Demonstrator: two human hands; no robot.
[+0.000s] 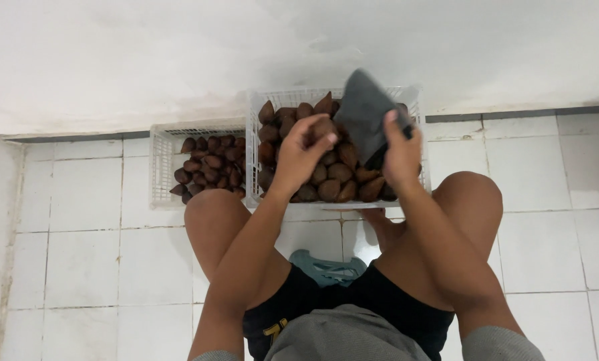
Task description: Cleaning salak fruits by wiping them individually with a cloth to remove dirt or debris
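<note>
Grey shirt hem, black shorts nearest lens; person squats on white tiled floor (85, 220); teal sandal (327, 269) between knees; left hand (301, 155) closed round brown scaly fruit (324, 127) over large white basket (254, 144); right hand (401, 157) grips dark grey cloth (365, 110); fruit looks light, hard-skinned, prickly, best pinched at blunt end; smaller basket (158, 167) alongside, partly filled.
</note>
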